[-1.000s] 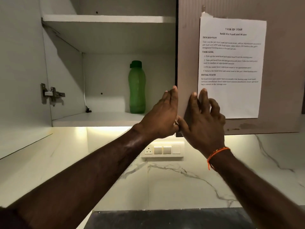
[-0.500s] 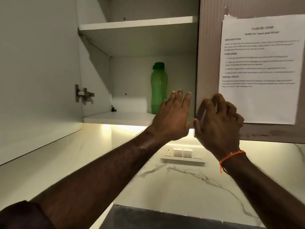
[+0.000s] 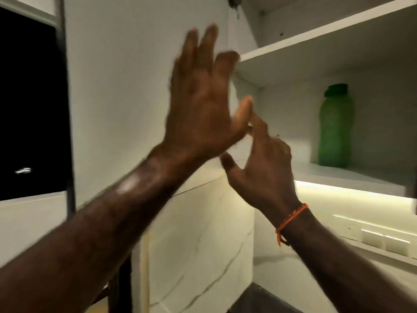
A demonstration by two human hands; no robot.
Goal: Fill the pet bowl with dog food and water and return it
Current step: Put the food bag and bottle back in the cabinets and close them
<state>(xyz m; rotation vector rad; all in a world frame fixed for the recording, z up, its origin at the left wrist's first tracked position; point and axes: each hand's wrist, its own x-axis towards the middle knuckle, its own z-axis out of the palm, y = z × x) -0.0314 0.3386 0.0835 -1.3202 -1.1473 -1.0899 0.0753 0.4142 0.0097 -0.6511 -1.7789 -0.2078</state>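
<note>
No pet bowl or dog food shows in this view. The nearest container is a green bottle (image 3: 335, 125), capped and upright on the lower shelf (image 3: 338, 177) of an open wall cabinet. The left hand (image 3: 203, 105) is raised with fingers straight and spread, blurred, in front of the white cabinet door (image 3: 135, 86); whether it touches the door cannot be told. The right hand (image 3: 264, 163), with an orange thread bracelet (image 3: 291, 220) at the wrist, sits just below it, forefinger up, other fingers loosely curled, holding nothing. A switch panel (image 3: 379, 240) sits on the marble wall under the lit cabinet base.
</note>
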